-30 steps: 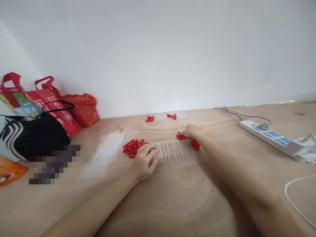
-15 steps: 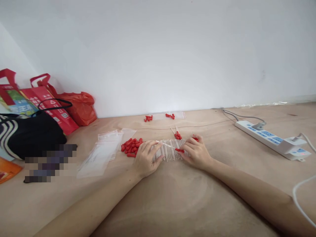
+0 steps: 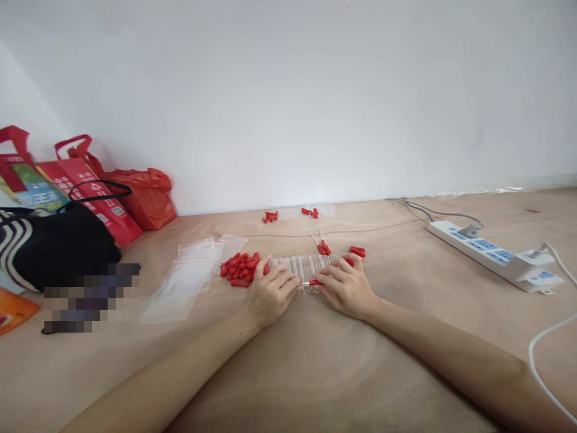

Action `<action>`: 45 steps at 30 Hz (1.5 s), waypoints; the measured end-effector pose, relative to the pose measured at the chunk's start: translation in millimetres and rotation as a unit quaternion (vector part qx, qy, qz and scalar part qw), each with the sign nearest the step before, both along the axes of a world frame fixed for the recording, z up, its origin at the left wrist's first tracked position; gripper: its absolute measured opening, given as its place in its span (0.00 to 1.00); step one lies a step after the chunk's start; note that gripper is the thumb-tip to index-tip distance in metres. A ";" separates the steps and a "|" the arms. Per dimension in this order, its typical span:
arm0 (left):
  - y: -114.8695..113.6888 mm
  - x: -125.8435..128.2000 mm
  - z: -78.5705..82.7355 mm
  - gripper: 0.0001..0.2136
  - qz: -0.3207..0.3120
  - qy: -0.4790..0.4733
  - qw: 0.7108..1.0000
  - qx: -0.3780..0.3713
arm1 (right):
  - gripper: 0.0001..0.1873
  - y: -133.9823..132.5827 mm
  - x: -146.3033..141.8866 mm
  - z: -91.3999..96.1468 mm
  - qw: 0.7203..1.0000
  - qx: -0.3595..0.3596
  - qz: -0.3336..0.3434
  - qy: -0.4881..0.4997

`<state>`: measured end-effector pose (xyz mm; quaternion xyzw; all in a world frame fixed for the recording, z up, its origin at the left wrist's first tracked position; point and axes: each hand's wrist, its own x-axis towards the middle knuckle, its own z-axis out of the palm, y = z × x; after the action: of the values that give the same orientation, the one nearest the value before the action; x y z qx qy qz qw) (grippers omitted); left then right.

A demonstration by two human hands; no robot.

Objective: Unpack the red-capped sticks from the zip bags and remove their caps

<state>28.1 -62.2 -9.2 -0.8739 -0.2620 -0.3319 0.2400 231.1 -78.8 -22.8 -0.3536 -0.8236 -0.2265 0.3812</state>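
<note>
My left hand [image 3: 273, 291] is closed around a clear glass dropper tube [image 3: 306, 283], and its fingers cover most of the tube. In my right hand [image 3: 347, 287] a red rubber bulb [image 3: 314, 282] is pinched, meeting the tube's right end; whether the tube has entered it I cannot tell. Under and behind both hands lies a row of similar glass tubes [image 3: 300, 264]. Beside my left hand is a heap of red bulbs [image 3: 238, 267]. A few more red bulbs [image 3: 357, 250] lie behind my right hand. Past the row lie droppers with red bulbs fitted [image 3: 323, 247].
Clear zip bags [image 3: 183, 288] lie flat on the wooden table [image 3: 288, 373] at left. Another bag [image 3: 291, 212] with red-bulbed droppers rests by the wall. Shopping bags [image 3: 90, 186] and a black bag [image 3: 58, 246] stand far left. A power strip [image 3: 484, 246] with cables lies right.
Both hands have drawn closer together and slightly toward me. The glass tube has turned from slanted to nearly level, and less of it shows between the hands.
</note>
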 end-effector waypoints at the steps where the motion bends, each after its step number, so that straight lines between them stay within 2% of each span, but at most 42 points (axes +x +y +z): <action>1: 0.3 -0.1 -0.2 0.06 -0.003 0.001 1.000 -0.005 | 0.06 0.0 0.1 -0.2 1.000 -0.002 -0.001 -0.002; 12: -5.1 -3.7 2.4 0.08 -0.018 0.021 0.999 -0.020 | 0.09 -4.1 3.1 0.6 0.999 0.005 0.010 -0.032; 23: -5.9 -4.3 1.4 0.08 -0.029 0.014 0.999 -0.028 | 0.08 -8.6 3.9 3.9 0.999 0.000 0.048 -0.010; 26: -4.5 -11.0 3.1 0.08 -0.016 0.002 0.999 -0.027 | 0.09 -8.0 12.0 1.3 0.999 -0.011 0.032 0.001; 29: -3.3 -20.9 2.6 0.10 0.027 -0.014 0.999 -0.040 | 0.10 -2.2 24.8 -1.3 0.997 -0.037 -0.026 0.058; 32: -3.8 -24.6 -0.8 0.12 0.048 -0.014 0.995 -0.089 | 0.12 9.2 36.7 -2.2 0.983 -0.080 -0.101 0.133; 36: -2.2 -16.6 -4.9 0.13 0.063 -0.008 0.988 -0.138 | 0.14 24.7 52.3 0.6 0.954 -0.150 -0.169 0.194; 42: 12.5 7.2 0.5 0.11 0.069 -0.002 0.993 -0.099 | 0.14 35.2 81.0 5.9 0.890 -0.237 -0.249 0.300; 45: 18.3 21.3 5.9 0.08 0.076 0.012 0.991 -0.108 | 0.13 37.6 86.6 6.0 0.878 -0.289 -0.250 0.288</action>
<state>49.3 -43.9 -3.3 -0.8762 -0.3591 -0.2720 0.1715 317.7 -41.2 -16.8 -0.6916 -0.5907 0.0457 0.4131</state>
